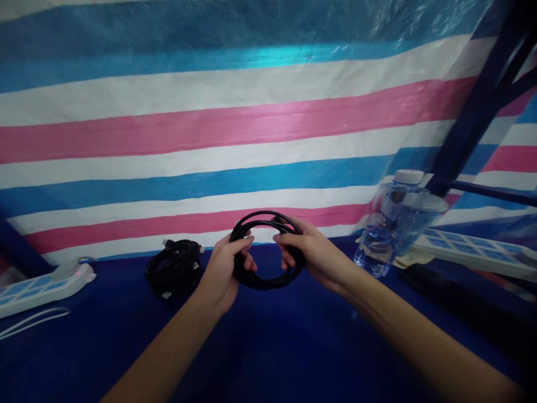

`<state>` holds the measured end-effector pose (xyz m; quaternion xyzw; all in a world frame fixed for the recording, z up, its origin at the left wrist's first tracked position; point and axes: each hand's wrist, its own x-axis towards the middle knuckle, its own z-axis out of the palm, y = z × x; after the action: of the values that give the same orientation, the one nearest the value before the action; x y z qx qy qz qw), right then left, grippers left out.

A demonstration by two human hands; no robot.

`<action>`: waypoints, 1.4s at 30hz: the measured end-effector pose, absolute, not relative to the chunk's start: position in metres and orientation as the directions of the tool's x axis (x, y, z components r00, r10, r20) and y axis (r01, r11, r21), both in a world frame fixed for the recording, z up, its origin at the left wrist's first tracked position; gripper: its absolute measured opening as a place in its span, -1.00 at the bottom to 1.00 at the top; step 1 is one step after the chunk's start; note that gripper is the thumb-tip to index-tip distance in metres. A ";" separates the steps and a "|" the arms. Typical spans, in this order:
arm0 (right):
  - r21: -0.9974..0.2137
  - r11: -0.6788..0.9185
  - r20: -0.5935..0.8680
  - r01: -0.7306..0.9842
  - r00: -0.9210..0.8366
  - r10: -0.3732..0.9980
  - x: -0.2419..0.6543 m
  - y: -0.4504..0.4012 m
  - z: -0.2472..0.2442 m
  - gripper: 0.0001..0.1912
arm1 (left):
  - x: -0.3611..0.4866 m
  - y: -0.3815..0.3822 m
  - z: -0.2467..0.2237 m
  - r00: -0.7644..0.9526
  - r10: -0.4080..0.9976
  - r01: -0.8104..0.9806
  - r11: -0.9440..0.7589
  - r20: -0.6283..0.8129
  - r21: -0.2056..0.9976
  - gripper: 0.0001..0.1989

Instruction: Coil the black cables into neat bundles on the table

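Striped plastic sheeting [235, 130], in pink, white and blue, hangs as a wall behind a dark blue table [268, 347], and dark metal posts [465, 117] stand at the right. In front of me, near the middle of the table, I have a black cable [268, 284] wound into a round coil of several loops. My left hand [223, 271] grips the coil's left side, thumb laid over the front and fingers curled round it. My right hand [308, 246] grasps the opposite side the same way, my two thumbs pointing at each other with a gap between them. I can't tell whether the bottom of the coil touches the table.

Just left of my left hand lies a heap of black cables [174, 266] with pale plugs showing. Further left sit a white power strip [54, 286] with a small reddish light and a white cord [36, 322]. Beyond my right forearm stand a clear bottle [377, 243] with a white cap and a clear cup [419, 215], beside a second power strip [478, 248].
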<state>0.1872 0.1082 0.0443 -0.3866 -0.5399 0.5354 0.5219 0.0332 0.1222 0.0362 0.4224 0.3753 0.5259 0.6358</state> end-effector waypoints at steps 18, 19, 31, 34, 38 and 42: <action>-0.986 0.136 0.112 0.095 -0.222 0.969 0.188 0.106 0.041 -0.82 | 0.029 0.114 0.039 0.481 0.876 -0.149 0.113 -0.028 0.982 -0.77; -0.985 0.134 0.110 0.109 -0.207 0.972 0.188 0.105 0.041 -0.82 | 0.029 0.113 0.040 0.508 0.861 -0.126 0.119 -0.039 0.985 -0.77; -0.779 0.442 0.495 0.445 0.003 0.869 0.178 0.113 0.026 -0.70 | 0.037 0.114 0.040 0.135 0.983 -0.440 -0.051 0.122 0.897 -0.78; -0.516 0.436 0.630 0.737 -0.018 0.776 0.182 0.108 0.031 -0.67 | 0.036 0.116 0.041 0.174 0.982 -0.441 0.017 0.067 0.897 -0.75; 0.027 0.554 0.746 0.832 -0.386 0.543 0.172 0.092 0.034 -0.77 | 0.037 0.120 0.038 0.050 0.999 -0.501 0.018 0.008 0.865 -0.79; 0.170 0.679 0.521 0.714 -0.650 0.553 0.156 0.088 0.019 -0.78 | 0.035 0.123 0.037 0.066 0.995 -0.560 0.095 -0.070 0.823 -0.77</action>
<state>0.1560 0.0880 0.0191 -0.3561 -0.8897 -0.1831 0.2193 0.0351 0.1229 0.0368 0.3189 0.3410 0.5922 0.6567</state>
